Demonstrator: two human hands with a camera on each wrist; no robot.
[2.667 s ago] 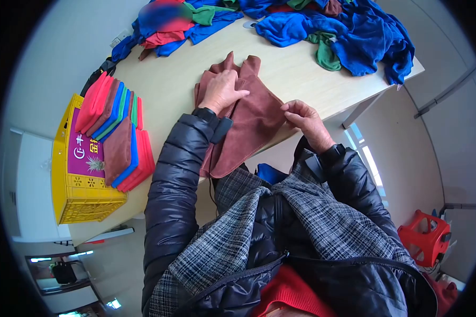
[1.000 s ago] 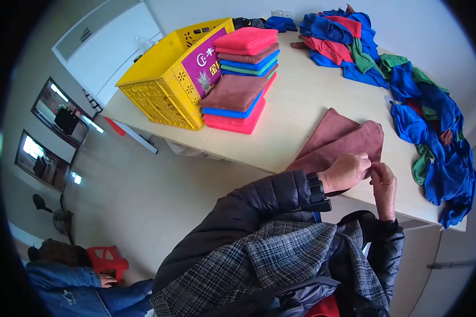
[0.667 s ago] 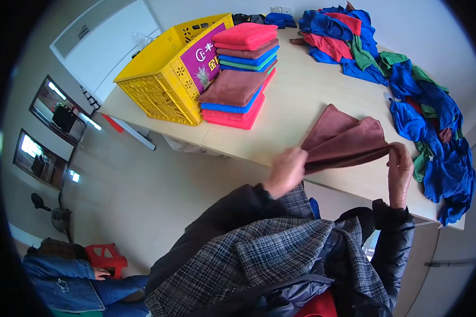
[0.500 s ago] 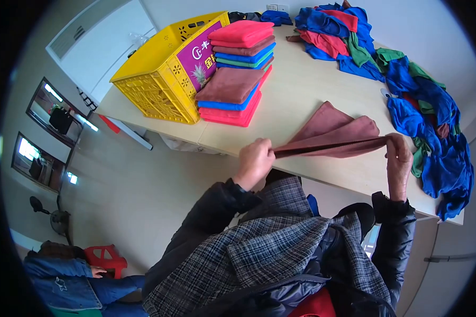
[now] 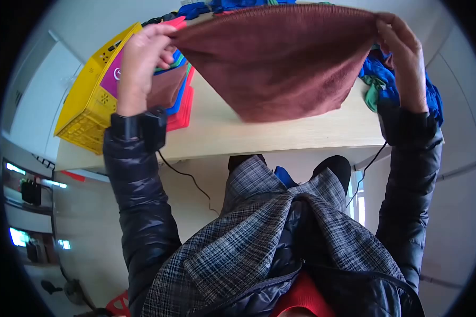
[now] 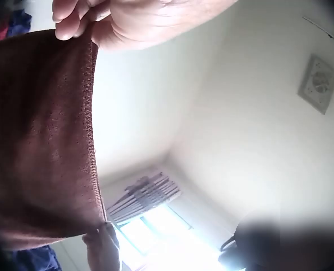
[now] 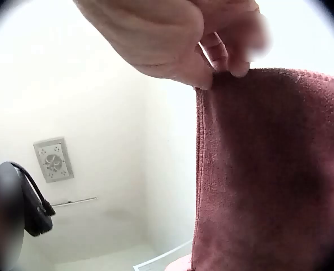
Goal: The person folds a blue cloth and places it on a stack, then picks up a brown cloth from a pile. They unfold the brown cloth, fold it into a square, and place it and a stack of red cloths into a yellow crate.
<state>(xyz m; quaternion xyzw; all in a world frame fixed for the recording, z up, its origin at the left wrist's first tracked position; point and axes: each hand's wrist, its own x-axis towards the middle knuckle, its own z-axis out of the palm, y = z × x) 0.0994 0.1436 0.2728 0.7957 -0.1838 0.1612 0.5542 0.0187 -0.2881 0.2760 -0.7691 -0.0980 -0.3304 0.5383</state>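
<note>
Left hand [image 5: 140,61] pinches one corner of brown stitched-edge cloth [image 5: 280,63]; right hand [image 5: 405,58] pinches another. Cloth hangs spread above table [image 5: 232,134]. Advised: even tension, hands level, hanging part clear of folded stack [image 5: 180,116].

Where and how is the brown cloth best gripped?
I'd probably pinch the brown cloth at the two ends of its stitched edge, one hand from each side: the left hand and right hand hold it there, the edge spans between them, and the rest looks loose.
</note>
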